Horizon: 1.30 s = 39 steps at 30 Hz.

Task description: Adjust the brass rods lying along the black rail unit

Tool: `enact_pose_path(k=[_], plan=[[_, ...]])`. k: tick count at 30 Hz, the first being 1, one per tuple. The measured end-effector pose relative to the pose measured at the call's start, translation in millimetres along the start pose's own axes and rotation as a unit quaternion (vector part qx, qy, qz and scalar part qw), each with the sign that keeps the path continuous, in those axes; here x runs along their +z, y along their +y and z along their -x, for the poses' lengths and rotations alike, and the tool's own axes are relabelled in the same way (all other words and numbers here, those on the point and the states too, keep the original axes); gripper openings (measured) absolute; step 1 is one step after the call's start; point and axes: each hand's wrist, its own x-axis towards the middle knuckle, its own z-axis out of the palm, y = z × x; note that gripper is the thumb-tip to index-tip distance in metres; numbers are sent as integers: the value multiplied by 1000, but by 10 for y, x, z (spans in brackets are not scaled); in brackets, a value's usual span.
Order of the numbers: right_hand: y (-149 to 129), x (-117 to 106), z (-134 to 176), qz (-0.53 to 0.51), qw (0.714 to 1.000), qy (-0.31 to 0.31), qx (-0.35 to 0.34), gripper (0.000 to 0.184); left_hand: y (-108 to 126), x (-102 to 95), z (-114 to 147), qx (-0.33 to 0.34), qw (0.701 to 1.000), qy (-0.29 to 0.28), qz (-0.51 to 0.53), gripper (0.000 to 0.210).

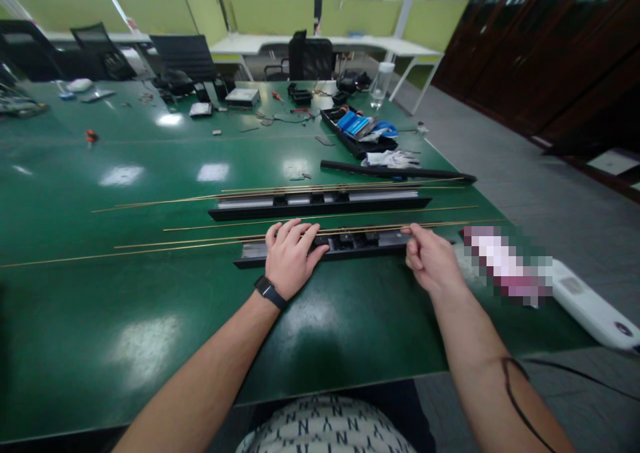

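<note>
A broad, glossy green table [165,293] is filling most of my view. On it, a long, straight black rail with a silver channel, the far rail [320,207], is lying just beyond a shorter one of the same look, the near rail [360,253], which is sitting right under the seated person's hands. Well beyond the near rail, a black oblong tray [345,139] is holding blue and grey items. To the near rail's right, a long white rounded device [590,303] is lying at the table's edge.

The left hand [293,256] is lying open across the near rail's left part, its fingers spreading over the thin gold-coloured rods [370,229] running along that rail's far side. At the near rail's right end, the right hand [433,256] is curling its fingers while its index finger is reaching to those same rods; I can't tell whether it is pinching or merely touching them.

A clear bottle with a white cap [381,85] is standing far beyond the near rail. On the left wrist, nearer the person than that rail, a black-banded watch [270,291] is showing its dark face.
</note>
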Motion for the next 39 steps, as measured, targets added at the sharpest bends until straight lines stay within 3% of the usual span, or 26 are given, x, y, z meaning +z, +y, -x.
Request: enact_pose_path(k=[3,7,15,19,33,36,39], plan=[[19,24,17,6,999,-32,20,32,5,-3,-3,1,1000,3,-1,40],[1,44,24,2,999,-30,22,30,8,-13,-7,3,1000,0,-1,40],[-73,-36,-31,-19,997,69,-11,22,2,-8,0,-4,1000,-6,1,40],[-75,-28,-31,-18,996,82,-14,23,1,-12,-5,-4,1000,-9,1,40],[16,70,24,6,999,-37,23,36,-12,-12,-6,1,1000,-8,7,40],[18,68,21,6,999,-38,19,35,-17,-15,-7,3,1000,-6,5,40],[-2,28,-3,-3,1000,-1,2,30,-18,-15,-6,3,1000,-4,3,40]])
